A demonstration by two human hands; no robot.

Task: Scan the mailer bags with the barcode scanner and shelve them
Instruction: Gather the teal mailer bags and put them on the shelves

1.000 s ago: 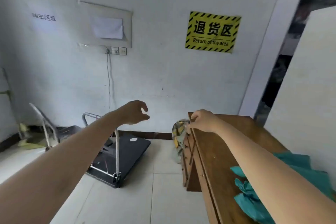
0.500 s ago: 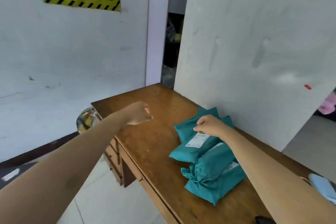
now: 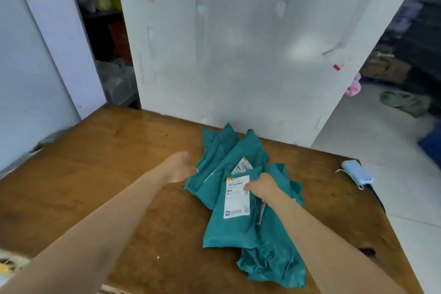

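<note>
A pile of teal mailer bags (image 3: 241, 157) lies on a brown wooden worktop (image 3: 114, 164) set against a white panel (image 3: 238, 43). The right hand (image 3: 263, 186) rests on the top bag (image 3: 233, 227), its fingers (image 3: 248, 188) closed on the edge of a white shipping label (image 3: 236, 200). The left hand (image 3: 179, 169) hovers with palm spread, at the left edge of the pile. A pale blue device with a cord (image 3: 356, 172) sits near the worktop's right edge, well apart from the bags.
</note>
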